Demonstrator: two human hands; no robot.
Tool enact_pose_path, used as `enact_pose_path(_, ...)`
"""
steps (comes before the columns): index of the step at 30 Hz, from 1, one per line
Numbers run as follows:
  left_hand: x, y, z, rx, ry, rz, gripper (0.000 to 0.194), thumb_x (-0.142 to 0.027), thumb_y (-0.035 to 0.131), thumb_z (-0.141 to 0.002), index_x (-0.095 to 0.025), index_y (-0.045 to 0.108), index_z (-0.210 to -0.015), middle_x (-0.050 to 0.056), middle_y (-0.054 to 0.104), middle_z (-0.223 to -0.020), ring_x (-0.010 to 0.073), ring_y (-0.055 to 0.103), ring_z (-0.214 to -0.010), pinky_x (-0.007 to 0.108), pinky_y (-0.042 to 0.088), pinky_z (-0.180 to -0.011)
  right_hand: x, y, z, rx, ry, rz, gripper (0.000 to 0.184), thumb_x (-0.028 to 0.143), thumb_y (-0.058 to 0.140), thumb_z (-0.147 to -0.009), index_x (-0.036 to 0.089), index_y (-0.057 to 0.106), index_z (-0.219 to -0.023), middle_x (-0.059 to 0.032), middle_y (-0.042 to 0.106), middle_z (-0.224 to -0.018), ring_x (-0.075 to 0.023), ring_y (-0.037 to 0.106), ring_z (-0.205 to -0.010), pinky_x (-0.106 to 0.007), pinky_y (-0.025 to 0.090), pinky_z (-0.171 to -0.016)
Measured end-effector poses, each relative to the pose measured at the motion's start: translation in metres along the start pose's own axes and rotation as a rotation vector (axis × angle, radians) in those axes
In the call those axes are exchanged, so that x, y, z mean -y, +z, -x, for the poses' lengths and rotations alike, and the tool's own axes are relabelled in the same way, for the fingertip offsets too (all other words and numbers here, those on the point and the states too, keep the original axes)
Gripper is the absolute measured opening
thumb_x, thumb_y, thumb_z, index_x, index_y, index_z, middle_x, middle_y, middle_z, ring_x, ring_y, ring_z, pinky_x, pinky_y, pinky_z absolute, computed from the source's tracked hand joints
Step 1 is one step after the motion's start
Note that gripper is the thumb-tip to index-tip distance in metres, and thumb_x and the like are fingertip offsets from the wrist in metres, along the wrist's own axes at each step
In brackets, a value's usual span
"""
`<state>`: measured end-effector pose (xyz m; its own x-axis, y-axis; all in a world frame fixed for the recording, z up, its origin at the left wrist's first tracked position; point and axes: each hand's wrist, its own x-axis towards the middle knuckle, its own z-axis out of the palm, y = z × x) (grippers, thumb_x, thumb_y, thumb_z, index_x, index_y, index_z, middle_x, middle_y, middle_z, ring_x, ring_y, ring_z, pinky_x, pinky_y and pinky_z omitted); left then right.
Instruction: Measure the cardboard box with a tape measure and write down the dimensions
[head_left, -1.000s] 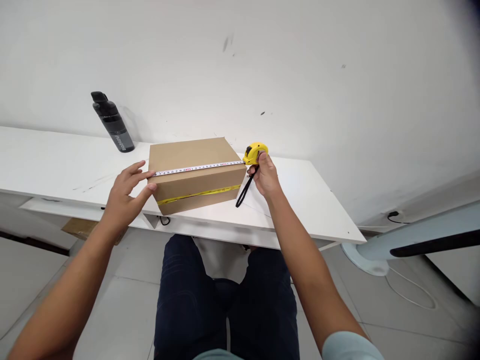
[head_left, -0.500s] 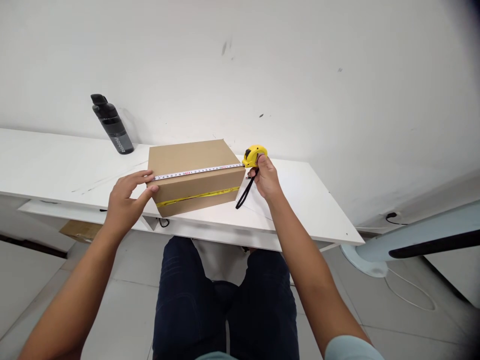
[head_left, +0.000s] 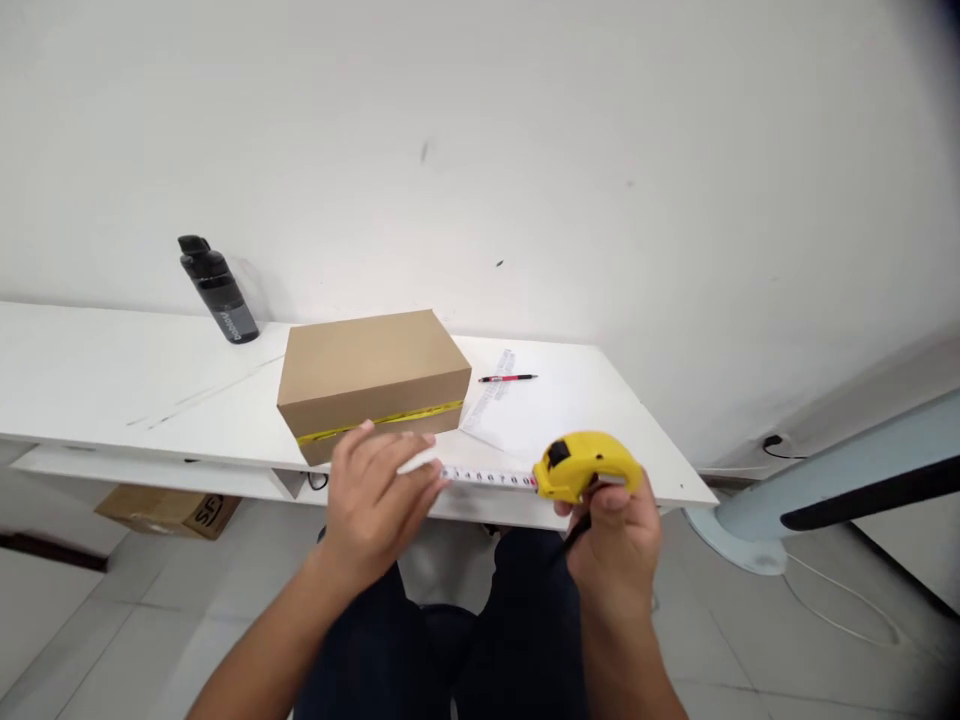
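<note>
White desk [head_left: 82,370] against a marked white wall [head_left: 562,120], above a tiled floor [head_left: 187,640]. Left to right: 1 printed carton [head_left: 165,512] below the desk; 1 dark bottle [head_left: 221,300], upright near the wall; 1 brown box [head_left: 375,358] banded with yellow tape [head_left: 382,420]. The left hand [head_left: 371,500], fingers close together, pinches the end of the measuring blade [head_left: 487,477]; 1 red-and-black pen [head_left: 508,378] lies on white paper [head_left: 544,408]; the right hand [head_left: 619,545], fingers curled, grips the yellow tape measure [head_left: 589,465] near the desk's front edge; 1 pale blue column [head_left: 847,465] leans beyond
</note>
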<state>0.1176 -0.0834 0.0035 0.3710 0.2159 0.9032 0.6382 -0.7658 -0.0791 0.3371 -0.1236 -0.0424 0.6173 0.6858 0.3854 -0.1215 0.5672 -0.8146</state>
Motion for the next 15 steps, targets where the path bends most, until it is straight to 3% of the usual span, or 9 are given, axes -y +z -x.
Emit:
enact_pose_path(6,-0.049,0.048,0.029,0.094,0.057,0.167,0.004,-0.027,0.072,-0.094,-0.024,0.069,-0.094,-0.003,0.08,-0.101,0.0125,0.072,-0.093,0.036,0.042,-0.115,-0.023,-0.041,0.028,0.102,0.278,0.126,0.053,0.066,0.081,-0.077,0.02,0.07,-0.102,0.0007,0.066,-0.069,-0.0122,0.056,-0.051,-0.025,0.048,-0.048)
enact_pose_path(10,-0.07,0.072,0.058,0.142,-0.006,0.198,0.02,-0.047,0.064,-0.098,-0.028,0.071,-0.098,-0.002,0.08,-0.1,0.014,0.073,-0.087,0.039,0.05,-0.107,-0.031,-0.06,0.047,0.094,0.439,0.159,0.055,0.069,0.078,-0.077,0.02,0.071,-0.1,0.0001,0.066,-0.069,-0.0129,0.053,-0.052,-0.026,0.047,-0.05)
enact_pose_path(13,-0.051,0.072,0.055,0.253,0.109,0.189,0.052,-0.07,0.06,-0.091,-0.026,0.069,-0.119,0.006,0.08,-0.109,0.0215,0.075,-0.093,0.047,0.054,-0.104,-0.039,-0.069,0.067,-0.017,0.53,0.161,0.054,0.072,0.078,-0.076,0.02,0.072,-0.092,0.0003,0.065,-0.069,-0.012,0.05,-0.053,-0.025,0.044,-0.05)
enact_pose_path(15,-0.019,0.058,0.037,0.39,0.222,0.16,0.062,-0.068,0.066,-0.088,-0.024,0.064,-0.131,0.009,0.078,-0.116,0.0236,0.075,-0.101,0.047,0.054,-0.105,-0.044,-0.075,0.082,-0.092,0.62,0.155,0.06,0.079,0.076,-0.072,0.02,0.073,-0.085,-0.0008,0.066,-0.066,-0.0123,0.049,-0.049,-0.027,0.042,-0.047)
